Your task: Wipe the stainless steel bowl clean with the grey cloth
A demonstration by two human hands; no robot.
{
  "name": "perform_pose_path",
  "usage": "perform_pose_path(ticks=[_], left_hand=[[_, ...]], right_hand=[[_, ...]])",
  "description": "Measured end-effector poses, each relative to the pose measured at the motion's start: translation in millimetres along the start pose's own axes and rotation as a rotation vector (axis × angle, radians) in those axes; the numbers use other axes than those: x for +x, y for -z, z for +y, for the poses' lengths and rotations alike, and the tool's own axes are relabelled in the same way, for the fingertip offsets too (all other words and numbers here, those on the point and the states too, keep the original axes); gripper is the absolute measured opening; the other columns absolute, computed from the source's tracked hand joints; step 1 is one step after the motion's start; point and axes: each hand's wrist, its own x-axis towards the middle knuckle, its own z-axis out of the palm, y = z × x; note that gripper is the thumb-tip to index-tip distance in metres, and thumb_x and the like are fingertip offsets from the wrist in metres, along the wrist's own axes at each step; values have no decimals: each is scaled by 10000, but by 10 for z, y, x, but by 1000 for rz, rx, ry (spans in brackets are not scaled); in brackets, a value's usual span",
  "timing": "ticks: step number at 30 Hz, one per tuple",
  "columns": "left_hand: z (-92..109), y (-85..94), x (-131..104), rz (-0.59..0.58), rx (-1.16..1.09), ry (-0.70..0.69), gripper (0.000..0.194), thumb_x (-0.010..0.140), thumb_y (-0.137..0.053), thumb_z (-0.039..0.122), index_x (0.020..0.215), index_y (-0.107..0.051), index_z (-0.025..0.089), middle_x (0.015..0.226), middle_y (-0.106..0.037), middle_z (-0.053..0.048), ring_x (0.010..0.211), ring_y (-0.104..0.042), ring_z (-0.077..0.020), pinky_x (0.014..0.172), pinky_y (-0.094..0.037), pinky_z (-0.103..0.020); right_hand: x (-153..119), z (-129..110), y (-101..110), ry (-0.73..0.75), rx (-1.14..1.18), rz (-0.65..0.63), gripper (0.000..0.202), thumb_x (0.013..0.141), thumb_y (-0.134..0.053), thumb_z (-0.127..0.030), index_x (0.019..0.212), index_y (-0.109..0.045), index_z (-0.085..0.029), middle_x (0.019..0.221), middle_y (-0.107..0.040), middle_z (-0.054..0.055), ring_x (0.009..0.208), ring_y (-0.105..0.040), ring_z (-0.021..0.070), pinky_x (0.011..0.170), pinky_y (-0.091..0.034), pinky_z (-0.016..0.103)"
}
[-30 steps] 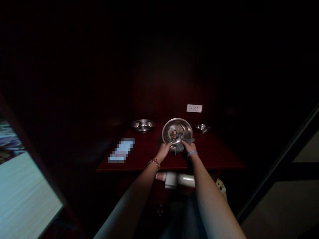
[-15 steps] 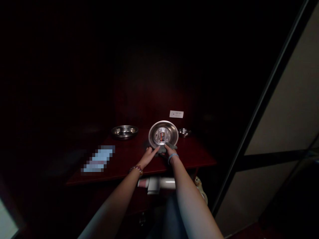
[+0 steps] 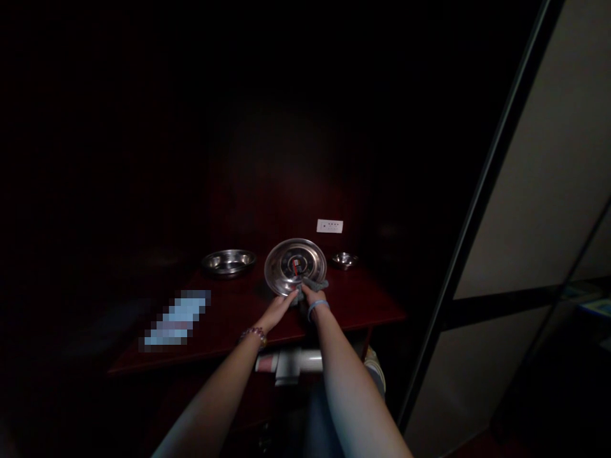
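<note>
A round, shiny metal dish (image 3: 282,261) is held tilted up above the dark red shelf, with a small red and dark patch at its centre. My left hand (image 3: 281,307) wears a beaded bracelet and grips the dish's lower edge, thumb on the near face. Beside it, my right hand (image 3: 313,295), with a light blue band at the wrist, is closed on a grey cloth (image 3: 319,284) pressed against the lower right of the dish. The fingers behind the dish are hidden.
On the red shelf (image 3: 229,321) stand a wide metal dish (image 3: 229,262) at left and a small metal bowl (image 3: 344,260) at right. A blurred-out pale blue item (image 3: 176,320) lies front left. Below are white cylindrical things (image 3: 310,360). A white socket panel (image 3: 330,226) is behind.
The held dish has turned, so its face looks broader and shallower. Both hands and the dish appear slightly further left and lower, as the view has shifted too.
</note>
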Motion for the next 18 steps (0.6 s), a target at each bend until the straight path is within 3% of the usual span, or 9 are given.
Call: perform_pose_path(ticks=[4, 8, 14, 18], left_hand=[[16, 16, -19, 45, 11, 53, 670, 839, -492, 640, 1326, -578, 189, 1406, -561, -76, 1364, -453, -241, 1174, -261, -338], [-55, 17, -15, 68, 94, 196, 667, 784, -532, 671, 1179, -679, 154, 1241, -677, -119, 1255, -559, -292, 1109, -352, -361], [-40, 47, -12, 106, 25, 133, 575, 737, -581, 601, 1025, -726, 124, 1064, -740, -129, 1085, -649, -295, 1004, -441, -356], [38, 84, -14, 255, -32, 134, 489, 729, -575, 536, 896, -731, 104, 932, -754, -126, 995, -673, -291, 950, -474, -366]], right_hand=[[89, 26, 56, -14, -24, -25, 181, 744, -737, -143, 918, -722, -92, 890, -762, 96, 875, -726, 198, 749, -568, 235], [149, 21, 183, -22, -94, -71, 160, 747, -750, -155, 895, -715, -107, 858, -755, 80, 825, -727, 192, 733, -577, 244], [46, 32, 129, -239, -40, -108, 164, 832, -705, -209, 968, -653, -133, 747, -722, 44, 641, -710, 162, 611, -601, 264], [-5, 82, 50, -295, 51, -169, 245, 830, -721, -237, 1026, -623, -126, 737, -715, 50, 619, -711, 166, 561, -608, 263]])
